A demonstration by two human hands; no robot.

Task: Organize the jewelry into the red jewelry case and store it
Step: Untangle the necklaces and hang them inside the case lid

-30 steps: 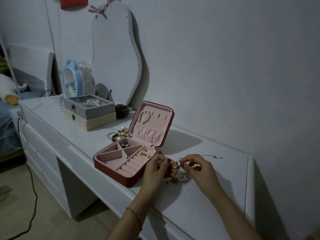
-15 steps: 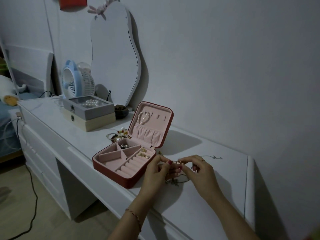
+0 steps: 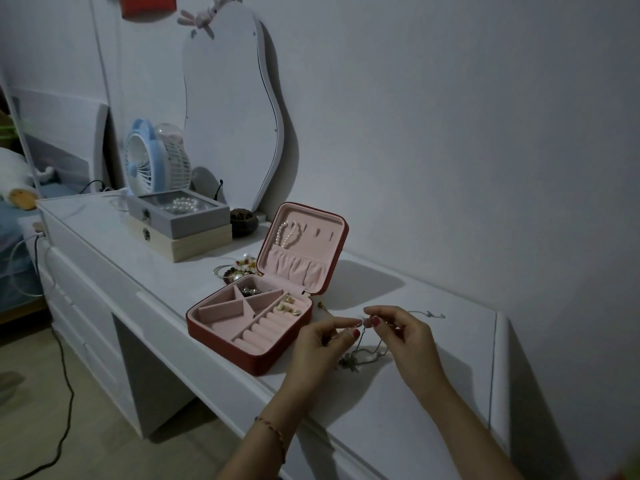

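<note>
The red jewelry case (image 3: 221,332) lies open on the white dresser, pink inside, its lid upright. A pearl bracelet (image 3: 289,233) hangs in the lid; gold earrings (image 3: 287,308) and a dark piece (image 3: 251,291) lie in the tray. Just right of the case, my left hand (image 3: 318,344) and my right hand (image 3: 398,336) each pinch the top of a thin silver chain (image 3: 363,351) between fingertips; its loop and pendant hang down to the dresser top. Another thin chain (image 3: 431,314) lies beyond my right hand. A pile of bracelets (image 3: 239,268) sits behind the case.
Two stacked boxes (image 3: 180,225), the upper one holding pearls, stand at the back left with a blue fan (image 3: 147,159), a dark bowl (image 3: 243,221) and a wavy mirror (image 3: 232,105). The dresser's right edge (image 3: 498,375) is near. A black cable (image 3: 65,410) runs over the floor.
Both hands have lifted slightly and drawn a little apart, stretching the silver chain's top between their fingertips. The case has not moved.
</note>
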